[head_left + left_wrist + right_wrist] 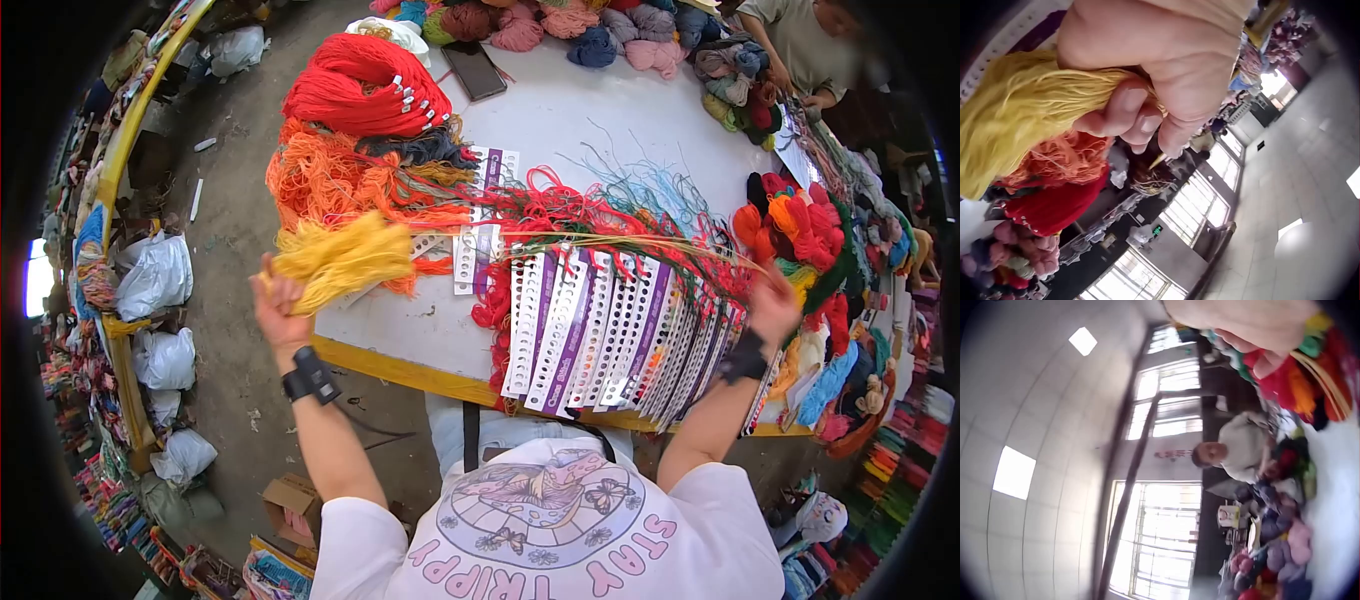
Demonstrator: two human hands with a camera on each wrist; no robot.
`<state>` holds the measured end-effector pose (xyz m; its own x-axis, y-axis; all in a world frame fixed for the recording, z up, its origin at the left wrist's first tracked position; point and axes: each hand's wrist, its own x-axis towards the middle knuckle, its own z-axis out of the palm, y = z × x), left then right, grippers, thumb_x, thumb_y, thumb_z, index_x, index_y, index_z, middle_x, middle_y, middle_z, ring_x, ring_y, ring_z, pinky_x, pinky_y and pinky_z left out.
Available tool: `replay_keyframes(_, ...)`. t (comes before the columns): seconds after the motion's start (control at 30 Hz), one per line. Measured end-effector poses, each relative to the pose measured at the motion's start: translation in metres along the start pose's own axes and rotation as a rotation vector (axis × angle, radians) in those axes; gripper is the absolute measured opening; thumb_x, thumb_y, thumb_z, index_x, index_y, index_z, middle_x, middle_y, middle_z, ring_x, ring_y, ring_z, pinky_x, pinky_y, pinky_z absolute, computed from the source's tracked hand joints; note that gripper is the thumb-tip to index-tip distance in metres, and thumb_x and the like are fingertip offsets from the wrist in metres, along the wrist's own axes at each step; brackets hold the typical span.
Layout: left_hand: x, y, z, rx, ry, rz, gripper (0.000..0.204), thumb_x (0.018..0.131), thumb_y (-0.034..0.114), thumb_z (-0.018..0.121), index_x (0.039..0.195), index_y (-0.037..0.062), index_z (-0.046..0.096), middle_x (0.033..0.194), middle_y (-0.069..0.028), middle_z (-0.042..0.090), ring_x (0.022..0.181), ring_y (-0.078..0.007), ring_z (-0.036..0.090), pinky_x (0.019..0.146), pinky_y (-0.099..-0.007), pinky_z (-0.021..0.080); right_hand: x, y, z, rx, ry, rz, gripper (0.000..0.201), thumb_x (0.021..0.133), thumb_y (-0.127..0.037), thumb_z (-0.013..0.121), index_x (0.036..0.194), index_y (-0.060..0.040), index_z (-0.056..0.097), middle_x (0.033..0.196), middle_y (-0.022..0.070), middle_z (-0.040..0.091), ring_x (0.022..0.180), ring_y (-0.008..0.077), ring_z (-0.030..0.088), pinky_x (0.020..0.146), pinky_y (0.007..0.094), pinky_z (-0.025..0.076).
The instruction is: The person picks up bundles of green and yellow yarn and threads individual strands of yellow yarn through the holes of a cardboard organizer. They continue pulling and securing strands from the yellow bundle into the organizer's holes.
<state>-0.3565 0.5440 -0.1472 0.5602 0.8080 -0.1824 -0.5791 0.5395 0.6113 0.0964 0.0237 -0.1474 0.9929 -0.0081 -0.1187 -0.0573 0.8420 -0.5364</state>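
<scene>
My left hand (284, 305) grips the end of a yellow thread bundle (345, 258) at the table's left side; in the left wrist view the fingers curl round the yellow strands (1029, 106). A few yellow strands (560, 236) stretch across to my right hand (773, 308), which pinches their far end; the right wrist view shows the strands (1325, 381) beside that hand. Beneath them lie red and green threads (620, 225) looped through a row of white and purple perforated cards (565, 335).
Orange thread (320, 175), a red skein bundle (365, 85) and a phone (474, 70) lie at the table's back left. Coloured yarn skeins (590, 45) line the back edge, more (800, 225) sit at right. A person (805, 45) stands at the back right.
</scene>
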Motion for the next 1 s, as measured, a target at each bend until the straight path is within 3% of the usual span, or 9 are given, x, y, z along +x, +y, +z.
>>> replay_keyframes(0.03, 0.000, -0.004, 0.004, 0.044, -0.069, -0.055, 0.019, 0.088, 0.028, 0.049, 0.088, 0.0100, 0.051, 0.056, 0.0049, 0.033, 0.047, -0.0052, 0.031, 0.046, -0.0177, 0.031, 0.030, -0.057, -0.016, -0.066, 0.100, -0.228, 0.018, 0.080, -0.013, 0.047, 0.079, 0.0014, 0.058, 0.057, 0.0029, 0.048, 0.060, 0.0163, 0.053, 0.068, 0.0313, 0.051)
replay_keyframes(0.13, -0.005, -0.059, 0.029, 0.010, -0.089, -0.381, 0.021, 0.089, 0.029, 0.048, 0.077, 0.0123, 0.047, 0.062, 0.0046, 0.036, 0.052, -0.0044, 0.034, 0.047, -0.0185, 0.032, -0.055, 0.047, 0.106, -1.029, 0.053, -0.514, 0.016, 0.083, -0.010, 0.038, 0.085, -0.0013, 0.051, 0.070, 0.0074, 0.052, 0.047, 0.0169, 0.047, 0.065, 0.0319, 0.050)
replay_keyframes(0.23, -0.030, -0.167, 0.070, 0.398, -0.132, -0.634, 0.026, 0.086, 0.027, 0.053, 0.098, 0.0044, 0.059, 0.080, 0.0004, 0.055, 0.064, -0.0059, 0.051, 0.056, -0.0210, 0.044, -0.136, 0.173, 0.094, -0.954, -0.525, 0.453, 0.019, 0.084, -0.013, 0.046, 0.099, -0.0039, 0.053, 0.087, 0.0024, 0.050, 0.074, 0.0130, 0.051, 0.063, 0.0294, 0.048)
replay_keyframes(0.27, -0.038, -0.194, 0.084, 0.507, -0.130, -0.623, 0.028, 0.082, 0.022, 0.060, 0.103, 0.0042, 0.059, 0.075, 0.0018, 0.055, 0.060, -0.0049, 0.050, 0.051, -0.0192, 0.043, -0.144, 0.209, 0.054, -1.248, -0.949, 0.241, 0.022, 0.083, -0.016, 0.049, 0.101, -0.0047, 0.053, 0.084, 0.0008, 0.048, 0.076, 0.0117, 0.050, 0.057, 0.0278, 0.049)
replay_keyframes(0.33, -0.048, -0.235, 0.076, 0.411, -0.056, -0.697, 0.020, 0.078, 0.015, 0.064, 0.095, 0.0069, 0.058, 0.068, 0.0038, 0.054, 0.053, -0.0045, 0.048, 0.046, -0.0177, 0.039, -0.186, 0.226, 0.077, -1.028, -0.646, 0.817, 0.020, 0.086, -0.022, 0.050, 0.099, -0.0077, 0.053, 0.070, -0.0029, 0.044, 0.059, 0.0058, 0.046, 0.046, 0.0209, 0.045)
replay_keyframes(0.53, -0.048, -0.244, 0.066, 0.197, -0.052, -0.828, 0.014, 0.078, 0.015, 0.064, 0.088, 0.0091, 0.055, 0.060, 0.0039, 0.047, 0.050, -0.0055, 0.044, 0.045, -0.0189, 0.033, -0.183, 0.227, 0.067, -0.933, -0.682, 1.113, 0.019, 0.089, -0.021, 0.047, 0.104, -0.0086, 0.048, 0.067, 0.0008, 0.057, 0.051, 0.0051, 0.050, 0.040, 0.0189, 0.039)
replay_keyframes(0.63, -0.045, -0.245, 0.065, 0.180, -0.055, -0.829, 0.013, 0.078, 0.014, 0.063, 0.086, 0.0084, 0.055, 0.060, 0.0033, 0.049, 0.048, -0.0058, 0.043, 0.043, -0.0190, 0.033, -0.182, 0.228, 0.072, -1.035, -0.777, 1.058, 0.018, 0.087, -0.019, 0.049, 0.102, -0.0079, 0.049, 0.071, 0.0030, 0.061, 0.054, 0.0076, 0.055, 0.043, 0.0213, 0.041)
replay_keyframes(0.73, -0.047, -0.253, 0.064, 0.429, 0.073, -0.679, 0.012, 0.076, 0.014, 0.063, 0.084, 0.0075, 0.055, 0.060, 0.0024, 0.052, 0.044, -0.0059, 0.043, 0.040, -0.0197, 0.032, -0.184, 0.235, 0.062, -1.521, -0.921, 0.537, 0.013, 0.086, -0.015, 0.051, 0.094, -0.0043, 0.053, 0.073, 0.0047, 0.064, 0.057, 0.0104, 0.058, 0.047, 0.0240, 0.043)
replay_keyframes(1.0, -0.045, -0.273, 0.058, 0.713, 0.207, -0.555, 0.011, 0.077, 0.012, 0.063, 0.084, 0.0067, 0.057, 0.059, 0.0022, 0.052, 0.042, -0.0052, 0.043, 0.034, -0.0198, 0.029, -0.178, 0.250, 0.044, -1.364, -0.684, 0.609, 0.017, 0.084, -0.017, 0.054, 0.086, -0.0005, 0.059, 0.064, 0.0042, 0.061, 0.053, 0.0095, 0.055, 0.050, 0.0231, 0.042)
